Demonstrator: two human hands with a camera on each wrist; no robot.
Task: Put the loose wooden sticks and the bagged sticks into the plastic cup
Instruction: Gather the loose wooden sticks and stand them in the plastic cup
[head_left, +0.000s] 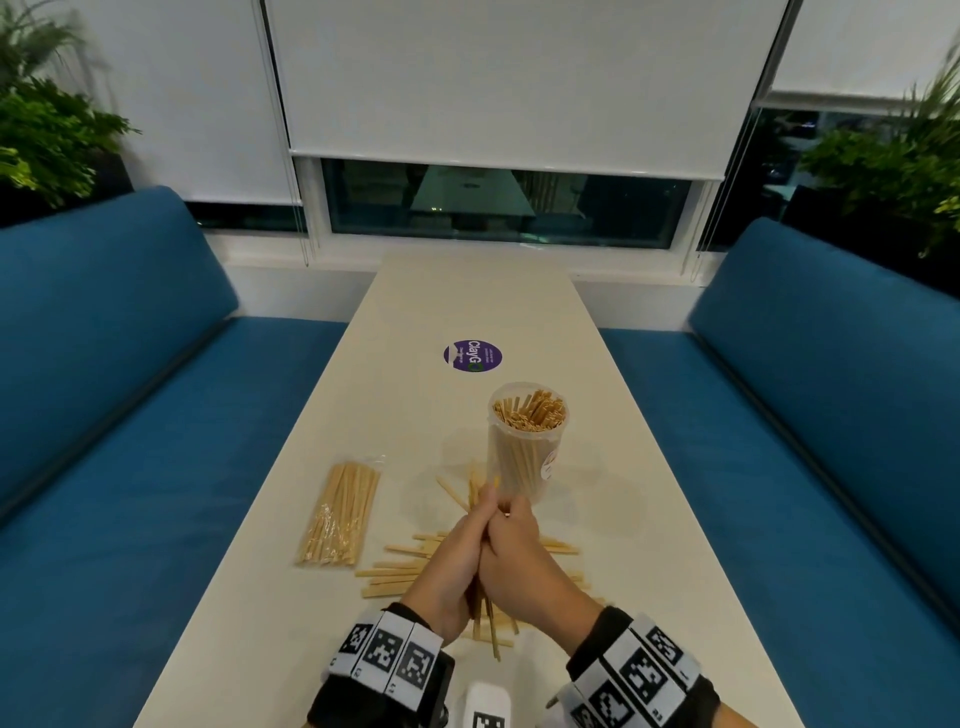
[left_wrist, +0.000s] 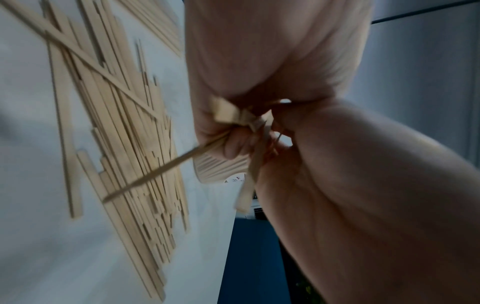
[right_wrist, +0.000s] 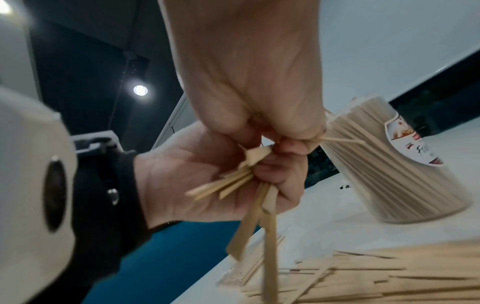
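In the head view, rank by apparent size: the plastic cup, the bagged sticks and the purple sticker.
1. Bagged sticks and plastic cup: similar in size, too close to rank.
2. Purple sticker, clearly smallest, though farthest from the camera.

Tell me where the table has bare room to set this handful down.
Free: the table beyond the purple sticker, toward the window, and the strip right of the plastic cup. Crowded: the near middle, where loose sticks spread under both hands, with the bagged sticks to their left.

white table (head_left: 322, 467), blue benches (head_left: 130, 389) — purple sticker (head_left: 472, 356), plants (head_left: 47, 135)
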